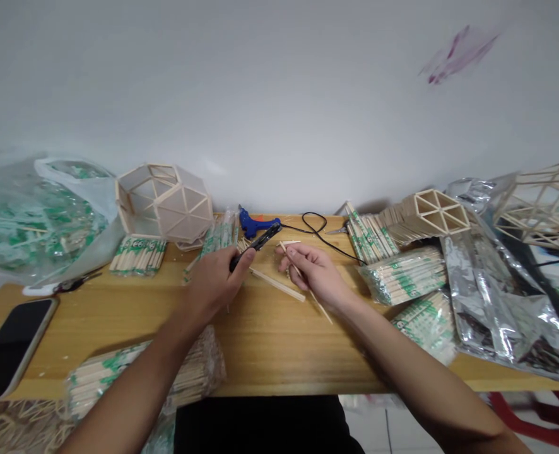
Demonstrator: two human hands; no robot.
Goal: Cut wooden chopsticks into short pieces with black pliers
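Observation:
My left hand (217,274) is wrapped round a black tool (263,238), whose long end points up and right toward my other hand. My right hand (315,271) pinches a thin wooden stick (321,308), which slants down toward the table. A short stick piece (289,242) lies across its upper end near my fingertips. Beneath and between my hands, some longer sticks (279,285) rest on the wooden table (279,353). Behind the black tool lies a blue glue gun (255,223) with a black cable.
Wooden lattice frames (166,205) stand at the back left; a stack of hexagonal frames (443,212) lies right. Packs of sticks (407,275) flank both arms. A phone (14,347) and plastic bag (47,217) are left, silver bags (501,296) right. The wall (279,107) rises behind.

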